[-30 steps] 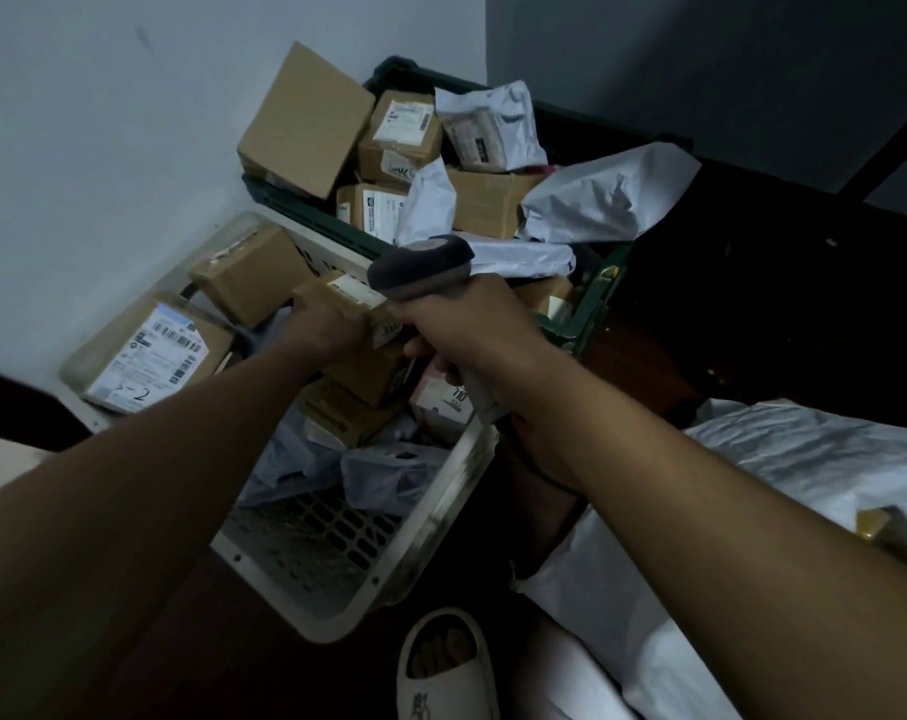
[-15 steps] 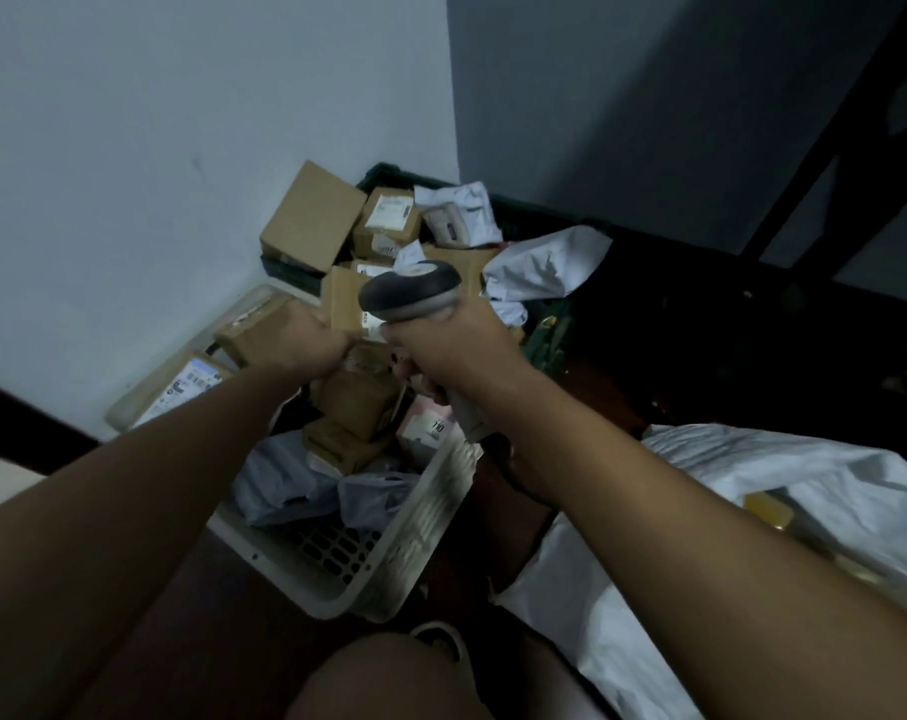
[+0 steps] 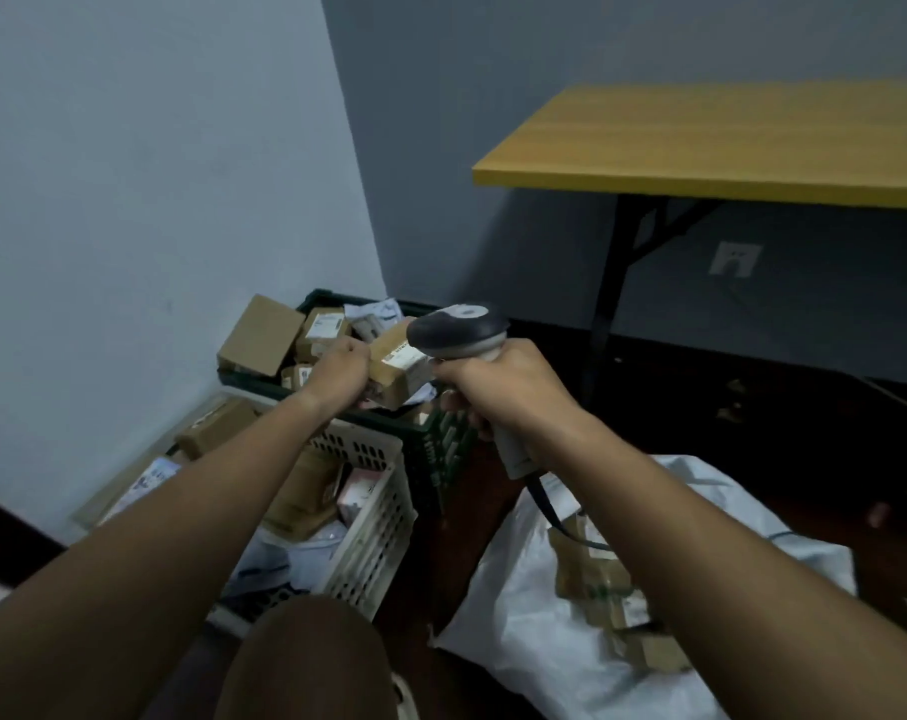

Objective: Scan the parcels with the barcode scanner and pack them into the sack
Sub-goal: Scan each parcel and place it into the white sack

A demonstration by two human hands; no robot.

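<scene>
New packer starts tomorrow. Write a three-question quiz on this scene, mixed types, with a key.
1. True or false: the left hand holds a parcel.
2. The scanner is held by: A) right hand B) left hand C) nobody.
3. Fill in: the white sack lies below the ___ arm.

Key: 1 true; 2 A; 3 right.

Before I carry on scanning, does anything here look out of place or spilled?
Yes: a brown box and a labelled parcel lie outside the white basket, wedged against the wall.
</scene>
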